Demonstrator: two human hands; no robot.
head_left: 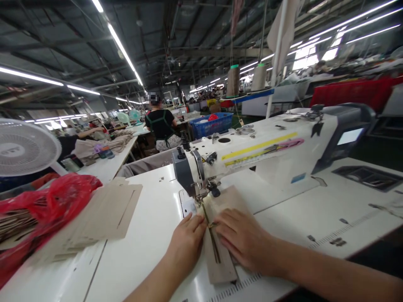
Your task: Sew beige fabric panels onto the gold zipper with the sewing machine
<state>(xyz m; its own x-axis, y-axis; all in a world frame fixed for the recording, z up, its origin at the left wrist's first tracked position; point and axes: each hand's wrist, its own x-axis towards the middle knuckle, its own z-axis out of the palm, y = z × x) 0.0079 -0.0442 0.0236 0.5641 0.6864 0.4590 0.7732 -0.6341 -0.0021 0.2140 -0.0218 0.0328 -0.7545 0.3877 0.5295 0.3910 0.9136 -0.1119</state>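
Observation:
A beige fabric panel (217, 268) with a zipper (214, 243) along its middle lies on the sewing machine bed, its far end under the presser foot (200, 200). My left hand (189, 235) grips the panel's left edge just in front of the needle area, fingers bent and close together. From the right, my right hand (241, 237) is closed on the panel, its fingertips beside the small metal zipper slider (210, 225). Its thumb is hidden. The white sewing machine (261, 147) stands right behind both hands.
Stacked beige panels (126, 205) and a red plastic bag (72, 193) lie to the left, near a white fan (28, 147). Thread cones (233, 82) stand behind the machine. A blue crate (210, 126) and a person in an apron (160, 123) are farther back.

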